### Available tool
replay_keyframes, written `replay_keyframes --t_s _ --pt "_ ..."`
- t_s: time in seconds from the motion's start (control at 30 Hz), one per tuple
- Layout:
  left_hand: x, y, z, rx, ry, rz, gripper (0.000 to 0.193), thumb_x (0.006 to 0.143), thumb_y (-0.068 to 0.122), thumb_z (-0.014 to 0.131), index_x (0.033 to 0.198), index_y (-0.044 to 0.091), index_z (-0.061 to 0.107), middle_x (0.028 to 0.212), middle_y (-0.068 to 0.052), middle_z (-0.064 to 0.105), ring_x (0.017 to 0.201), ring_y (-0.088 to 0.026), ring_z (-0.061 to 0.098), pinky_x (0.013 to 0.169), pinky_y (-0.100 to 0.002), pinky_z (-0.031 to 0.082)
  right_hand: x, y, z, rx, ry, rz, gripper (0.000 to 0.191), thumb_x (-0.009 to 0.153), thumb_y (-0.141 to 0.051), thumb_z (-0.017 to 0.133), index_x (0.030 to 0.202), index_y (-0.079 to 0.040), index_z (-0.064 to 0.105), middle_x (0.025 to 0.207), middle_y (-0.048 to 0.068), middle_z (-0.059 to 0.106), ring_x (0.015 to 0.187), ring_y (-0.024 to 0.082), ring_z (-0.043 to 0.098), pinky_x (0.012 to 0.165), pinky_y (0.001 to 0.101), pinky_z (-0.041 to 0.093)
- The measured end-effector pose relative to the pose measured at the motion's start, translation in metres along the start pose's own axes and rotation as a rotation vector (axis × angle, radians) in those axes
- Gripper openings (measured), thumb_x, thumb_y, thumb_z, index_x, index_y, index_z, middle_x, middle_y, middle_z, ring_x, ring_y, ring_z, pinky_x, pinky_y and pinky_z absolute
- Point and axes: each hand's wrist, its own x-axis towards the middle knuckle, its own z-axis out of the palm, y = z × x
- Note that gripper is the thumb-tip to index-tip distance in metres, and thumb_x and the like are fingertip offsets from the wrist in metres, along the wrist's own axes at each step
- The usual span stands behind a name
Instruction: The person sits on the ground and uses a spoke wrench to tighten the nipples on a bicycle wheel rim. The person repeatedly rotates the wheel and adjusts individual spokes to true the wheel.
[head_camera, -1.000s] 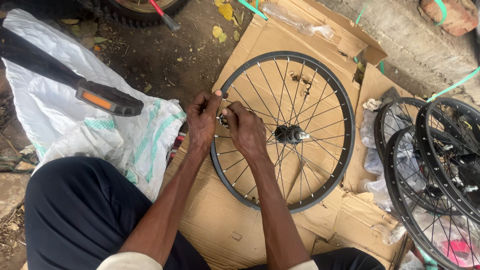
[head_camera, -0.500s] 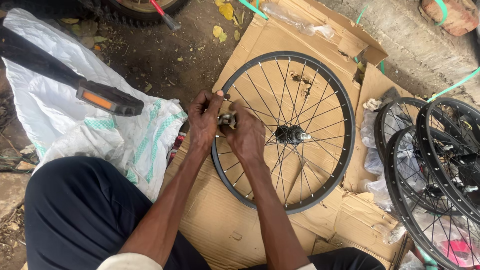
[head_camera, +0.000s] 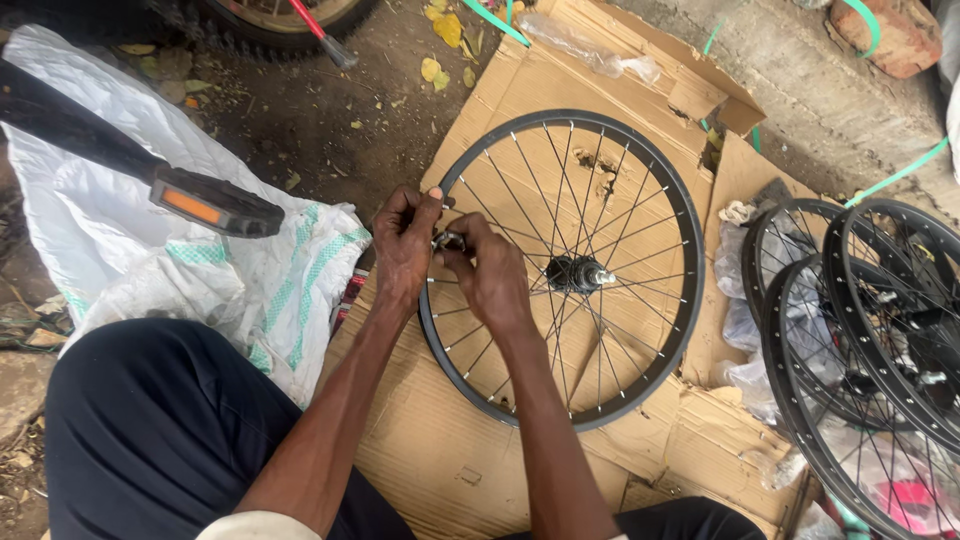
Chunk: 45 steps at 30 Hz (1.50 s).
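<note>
Lying flat on a spread of brown cardboard (head_camera: 450, 440), a black-rimmed bicycle wheel (head_camera: 640, 390) shows its silver spokes and its hub (head_camera: 577, 272) at the centre. Both hands meet at the wheel's left side, just inside the rim. The left hand (head_camera: 408, 243) curls its fingers around a small metal piece (head_camera: 447, 241) among the spokes — what the piece is, I cannot tell. The right hand (head_camera: 492, 280) pinches the same piece from the other side, fingers closed tight on it. Beside the left forearm lies a white sack (head_camera: 130, 260) with green stripes, and a black pedal (head_camera: 212, 204) with an orange reflector juts over it. At the right edge, more spoked wheels (head_camera: 860, 330) are stacked — overlapping one another.
</note>
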Motion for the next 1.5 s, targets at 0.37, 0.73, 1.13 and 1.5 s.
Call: replay_keyframes --t_s 0.37,0.73,1.13,1.5 --pt "0.003 0.001 0.001 0.103 -0.019 -0.034 0.029 0.100 0.034 0.067 0.085 0.009 0.065 0.085 -0.006 0.075 0.070 -0.012 0.052 0.063 -0.030 0.044 -0.045 -0.001 -0.010 -0.021 -0.043 -0.260 0.026 0.089 -0.018 0.077 0.096 -0.002 0.057 0.092 0.014 0.071 0.085 0.032 0.070 0.072 0.0443 0.053" --pt "0.001 -0.004 0.000 -0.001 0.045 -0.041 0.051 0.100 0.036 0.071 0.067 0.014 0.040 0.064 -0.007 0.054 0.076 -0.011 0.067 0.058 -0.031 0.036 -0.027 -0.006 -0.014 -0.241 0.460 -0.176 0.041 0.083 -0.019 0.081 0.119 -0.004 0.069 0.106 0.017 0.066 0.092 0.036 0.067 0.075 0.0495 0.054" --pt "0.000 0.002 0.003 0.129 -0.007 -0.098 0.038 0.099 0.042 0.061 0.110 0.010 0.078 0.076 0.001 0.064 0.072 -0.011 0.056 0.067 -0.031 0.049 0.022 -0.018 -0.015 -0.110 0.208 0.065 0.042 0.088 -0.024 0.070 0.127 -0.008 0.067 0.090 0.020 0.075 0.080 0.032 0.076 0.071 0.0449 0.056" --pt "-0.001 -0.002 0.002 0.068 -0.021 -0.075 0.031 0.100 0.032 0.060 0.112 0.009 0.076 0.081 0.002 0.066 0.075 -0.009 0.057 0.068 -0.030 0.050 0.030 -0.004 -0.012 0.362 0.208 0.021 0.037 0.080 -0.026 0.082 0.104 -0.006 0.063 0.097 0.015 0.074 0.093 0.029 0.075 0.079 0.0410 0.059"
